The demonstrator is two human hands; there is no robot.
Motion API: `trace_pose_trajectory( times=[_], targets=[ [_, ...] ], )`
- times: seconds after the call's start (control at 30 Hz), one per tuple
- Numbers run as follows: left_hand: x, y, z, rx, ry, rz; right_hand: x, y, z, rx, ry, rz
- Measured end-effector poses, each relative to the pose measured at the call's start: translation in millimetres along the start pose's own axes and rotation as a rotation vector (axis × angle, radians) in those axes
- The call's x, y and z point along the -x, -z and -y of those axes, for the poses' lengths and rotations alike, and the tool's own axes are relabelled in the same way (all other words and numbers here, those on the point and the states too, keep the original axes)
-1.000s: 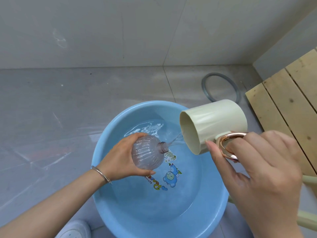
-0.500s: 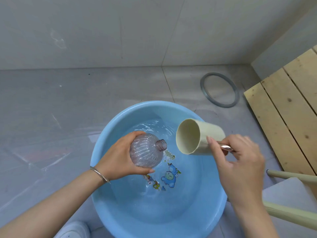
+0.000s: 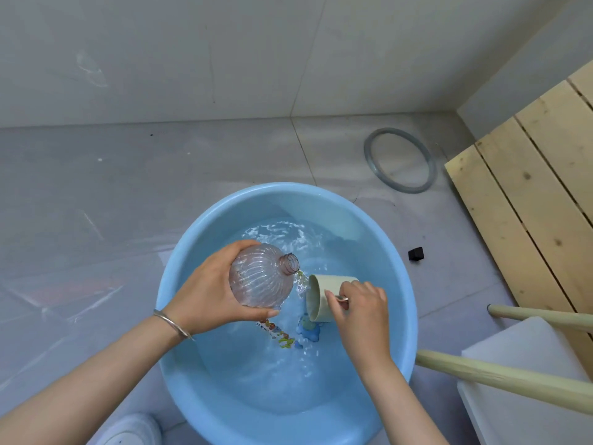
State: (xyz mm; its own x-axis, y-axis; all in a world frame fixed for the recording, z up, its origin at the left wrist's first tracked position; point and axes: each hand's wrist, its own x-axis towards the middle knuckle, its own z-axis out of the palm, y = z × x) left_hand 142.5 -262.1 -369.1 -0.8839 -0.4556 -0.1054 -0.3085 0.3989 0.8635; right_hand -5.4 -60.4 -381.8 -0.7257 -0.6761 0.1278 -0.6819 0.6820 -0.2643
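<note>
A blue plastic basin (image 3: 192, 252) with shallow rippling water and a cartoon print on its bottom stands on the floor. My left hand (image 3: 205, 290) grips a clear ribbed glass bottle (image 3: 260, 277) by its round body, tilted with its open neck pointing right over the water. My right hand (image 3: 359, 303) holds a cream mug (image 3: 316, 303) by its rose-gold handle. The mug lies on its side low in the basin, mouth toward the bottle and dipped at the water.
A grey ring (image 3: 401, 160) lies on the floor beyond the basin. A small black cube (image 3: 416, 253) sits right of the rim. Wooden slats (image 3: 529, 187) fill the right side. Pale wooden legs (image 3: 500, 380) and a white block (image 3: 526, 374) are at lower right. A white shoe (image 3: 131, 430) is below.
My right hand has lowered the mug from pouring above the bottle's neck down into the basin water. The bottle has stayed in my left hand, barely moved.
</note>
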Motion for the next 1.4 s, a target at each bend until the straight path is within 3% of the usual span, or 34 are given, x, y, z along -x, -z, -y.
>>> trace_pose_trajectory(
  times=[0.33, 0.4, 0.53, 0.7, 0.97, 1.4],
  targets=[
    [1, 2, -1, 0.032, 0.008, -0.010, 7, -15, 24, 0.001, 0.052, 0.092],
    [1, 3, -2, 0.034, 0.009, -0.010, 8, -11, 22, -0.148, -0.051, 0.090],
    [1, 5, -2, 0.069, 0.014, -0.016, 7, 6, 10, -0.660, -0.460, 0.032],
    [2, 7, -2, 0.076, 0.019, -0.031, 6, 34, 7, -0.857, -0.603, -0.093],
    [2, 3, -6, 0.081, 0.003, -0.019, -10, 88, 17, -0.928, -0.540, -0.254],
    [2, 0, -8, 0.065, -0.027, -0.013, -13, 135, 48, -0.771, -0.347, -0.213]
  ],
)
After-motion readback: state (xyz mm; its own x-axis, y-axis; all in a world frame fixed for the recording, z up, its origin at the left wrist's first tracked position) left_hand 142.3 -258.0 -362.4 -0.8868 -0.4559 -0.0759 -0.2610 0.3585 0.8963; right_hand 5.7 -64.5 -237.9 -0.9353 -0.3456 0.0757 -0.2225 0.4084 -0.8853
